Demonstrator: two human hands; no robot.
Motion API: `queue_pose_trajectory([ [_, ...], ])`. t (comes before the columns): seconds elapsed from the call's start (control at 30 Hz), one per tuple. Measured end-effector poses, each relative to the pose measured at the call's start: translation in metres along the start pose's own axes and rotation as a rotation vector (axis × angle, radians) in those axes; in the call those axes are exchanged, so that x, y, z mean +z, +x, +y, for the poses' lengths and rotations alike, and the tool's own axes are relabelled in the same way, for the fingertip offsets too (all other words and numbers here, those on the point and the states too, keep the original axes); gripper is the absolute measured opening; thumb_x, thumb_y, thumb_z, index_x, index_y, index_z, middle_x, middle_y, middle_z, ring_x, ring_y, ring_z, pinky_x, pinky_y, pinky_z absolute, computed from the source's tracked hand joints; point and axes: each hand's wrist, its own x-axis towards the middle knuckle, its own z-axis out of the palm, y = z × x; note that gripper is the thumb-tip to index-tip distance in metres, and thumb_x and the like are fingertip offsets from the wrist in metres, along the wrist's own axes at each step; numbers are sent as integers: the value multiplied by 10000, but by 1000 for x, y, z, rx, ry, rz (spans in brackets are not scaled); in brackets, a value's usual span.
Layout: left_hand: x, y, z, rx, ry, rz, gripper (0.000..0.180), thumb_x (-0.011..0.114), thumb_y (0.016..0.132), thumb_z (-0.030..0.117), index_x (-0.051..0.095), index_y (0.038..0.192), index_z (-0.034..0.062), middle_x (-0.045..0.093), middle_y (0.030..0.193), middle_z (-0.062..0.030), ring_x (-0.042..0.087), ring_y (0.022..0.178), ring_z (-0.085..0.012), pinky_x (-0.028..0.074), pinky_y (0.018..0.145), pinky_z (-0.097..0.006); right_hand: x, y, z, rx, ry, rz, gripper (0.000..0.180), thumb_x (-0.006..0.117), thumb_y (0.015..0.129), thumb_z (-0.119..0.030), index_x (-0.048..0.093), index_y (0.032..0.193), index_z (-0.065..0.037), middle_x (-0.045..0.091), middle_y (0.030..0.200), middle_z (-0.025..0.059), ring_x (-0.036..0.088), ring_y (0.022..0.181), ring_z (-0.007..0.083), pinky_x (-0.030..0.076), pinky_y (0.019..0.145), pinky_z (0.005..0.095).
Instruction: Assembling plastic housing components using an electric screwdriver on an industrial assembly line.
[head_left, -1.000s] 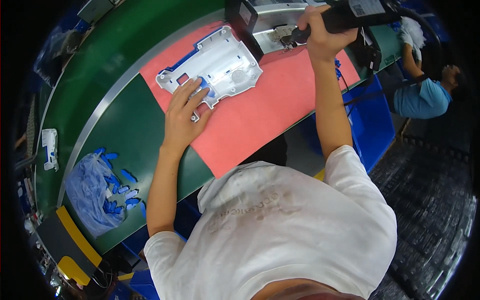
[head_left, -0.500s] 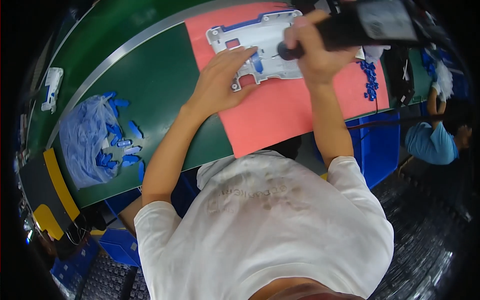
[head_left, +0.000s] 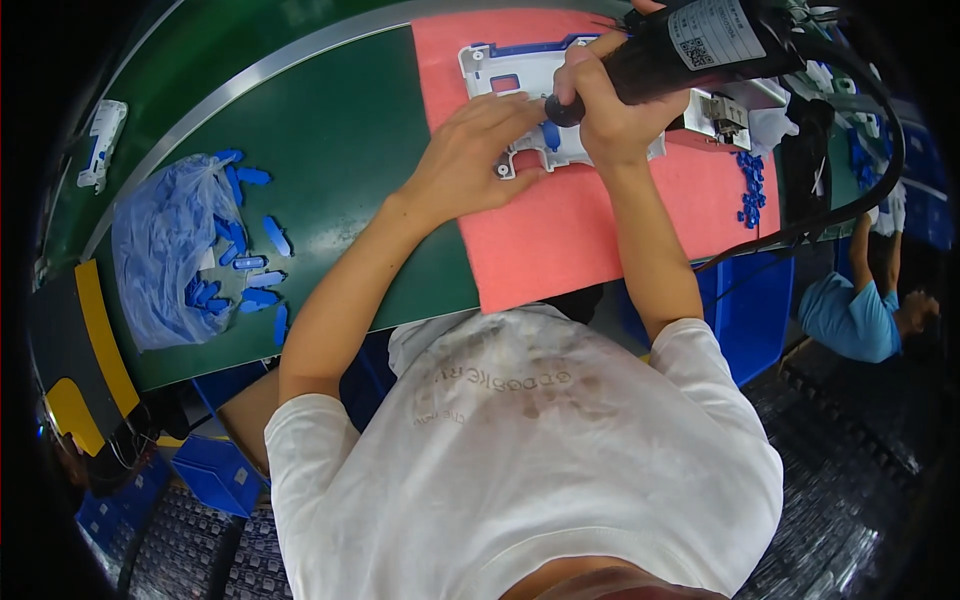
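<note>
A white plastic housing (head_left: 570, 72) with blue trim along its far edge lies on the salmon-pink mat (head_left: 550, 240). Over its left part my left hand (head_left: 475, 150) is holding it, fingers across the top and thumb at the near edge. Close to those fingertips a blue insert (head_left: 551, 136) shows in the housing. My right hand (head_left: 625, 110) is wrapped round a black electric screwdriver (head_left: 690, 50), held slantwise above the housing. The tool's round black nose is by my left fingertips; its bit and contact point are hidden.
Left on the green bench (head_left: 340, 180), a clear plastic bag (head_left: 165, 250) spills blue parts. Another white part (head_left: 102, 145) lies farther left. Right are a metal box device (head_left: 722, 118), small blue pieces (head_left: 750, 190) and the tool's black cable (head_left: 885, 150). A co-worker (head_left: 850, 315) is at right.
The screwdriver's nose has shifted left across the housing, closer to my left fingers, and its body has turned. My left hand keeps its hold. The whole view has shifted slightly.
</note>
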Motion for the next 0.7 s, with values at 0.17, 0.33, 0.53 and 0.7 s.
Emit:
queue_pose_trajectory([
  [0.17, 1, -2, -3, -1, 1, 3, 558, 751, 682, 191, 592, 1199, 55, 622, 1160, -155, 555, 1166, -341, 445, 993, -444, 2, -8, 1, 69, -20, 25, 511, 587, 784, 118, 365, 1237, 35, 545, 641, 66, 517, 470, 126, 440, 461, 261],
  [0.33, 2, -3, -5, -72, -61, -61, 567, 748, 680, 196, 590, 1202, 42, 623, 1161, -174, 556, 1161, -356, 459, 975, -446, -5, -15, 8, -9, -101, -122, 546, 575, 768, 167, 304, 1213, 3, 565, 655, 98, 537, 509, 133, 457, 495, 261],
  [0.53, 2, -2, -2, -88, -27, -41, 558, 748, 679, 203, 596, 1190, 40, 624, 1154, -180, 561, 1145, -363, 471, 956, -445, -9, -19, 12, -54, -85, -123, 535, 591, 776, 150, 315, 1208, 0, 574, 662, 91, 549, 526, 133, 461, 510, 254],
  [0.7, 1, 2, 0, -62, -36, -84, 551, 749, 693, 204, 595, 1196, 43, 611, 1200, -178, 553, 1163, -359, 455, 987, -437, -6, -18, 0, -137, -245, -141, 538, 611, 788, 125, 349, 1242, 3, 587, 678, 68, 560, 543, 128, 483, 539, 261],
])
